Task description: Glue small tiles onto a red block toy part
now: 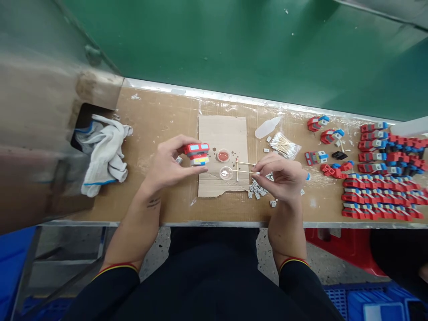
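My left hand grips a small toy part, red with light-blue windows and a grey, yellow and blue lower end, between thumb and fingers. In my right hand a cotton swab is pinched, its tip at a small clear cup with something whitish inside. A second swab reaches toward the same fingers; I cannot tell whether it is held. Another swab with a reddish tip lies on a cardboard sheet. Above the clear cup sits a cup of red liquid.
To the right are a bag of swabs, a translucent bottle, small grey-white pieces and rows of red toy parts. White gloves lie at the left. A green panel rises behind the table.
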Motion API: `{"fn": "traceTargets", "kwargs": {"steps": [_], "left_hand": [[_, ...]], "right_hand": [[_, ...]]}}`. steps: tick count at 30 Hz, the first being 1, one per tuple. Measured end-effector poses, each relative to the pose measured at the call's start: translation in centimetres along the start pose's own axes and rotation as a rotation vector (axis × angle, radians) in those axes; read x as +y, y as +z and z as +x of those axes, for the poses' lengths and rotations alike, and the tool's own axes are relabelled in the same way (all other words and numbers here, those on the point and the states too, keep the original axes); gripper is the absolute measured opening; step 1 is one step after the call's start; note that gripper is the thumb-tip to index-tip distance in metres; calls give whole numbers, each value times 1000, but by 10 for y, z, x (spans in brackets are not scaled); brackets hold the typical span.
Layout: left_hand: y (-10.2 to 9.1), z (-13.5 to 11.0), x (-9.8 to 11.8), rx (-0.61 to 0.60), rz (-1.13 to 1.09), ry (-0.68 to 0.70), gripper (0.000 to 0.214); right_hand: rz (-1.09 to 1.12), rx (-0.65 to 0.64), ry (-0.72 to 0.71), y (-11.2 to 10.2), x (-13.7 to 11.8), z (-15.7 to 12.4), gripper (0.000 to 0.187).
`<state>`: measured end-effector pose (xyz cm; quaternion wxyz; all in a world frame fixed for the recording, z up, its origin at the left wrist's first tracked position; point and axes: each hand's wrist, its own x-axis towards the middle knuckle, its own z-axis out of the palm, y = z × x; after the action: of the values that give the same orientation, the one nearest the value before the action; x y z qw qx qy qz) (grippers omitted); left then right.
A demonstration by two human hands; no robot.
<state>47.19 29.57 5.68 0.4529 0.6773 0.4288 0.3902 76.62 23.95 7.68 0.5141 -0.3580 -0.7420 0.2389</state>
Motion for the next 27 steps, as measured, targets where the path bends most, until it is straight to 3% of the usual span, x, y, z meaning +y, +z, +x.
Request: {"fn": "traceTargets", "kwargs": {"steps": [5,10,12,13,16,17,18,19,23,27], "left_hand": [[4,3,-8,183,-92,-40,54],[8,4,-14,222,-142,-44,54],[8,5,-17,231,-171,-35,54],[8,5,-17,240,-189,-28,54],[7,6,-17,275,-254,-17,55],[7,6,-17,282,-280,-20,56],[6,6,-16,283,-303,-27,58],[6,7,-15,275,-324,-37,61],[11,5,-10,217,-370,-31,63],[24,-13,2,150,-428,-13,60]], "right_hand": [[-215,-297,36,5,6,-1,17],[-269,-497,102,4,12,-4,13],[-217,-412,115,-13,10,-8,3],[-201,-301,117,-25,7,-12,5],[-298,244,96,-60,-2,-30,13],[-363,357,104,-67,-5,-37,13],[-436,384,129,-71,-6,-45,13],[-512,323,173,-72,-6,-51,13],[-753,-224,373,-55,8,-56,20],[-878,-526,474,-36,28,-36,22]]}}
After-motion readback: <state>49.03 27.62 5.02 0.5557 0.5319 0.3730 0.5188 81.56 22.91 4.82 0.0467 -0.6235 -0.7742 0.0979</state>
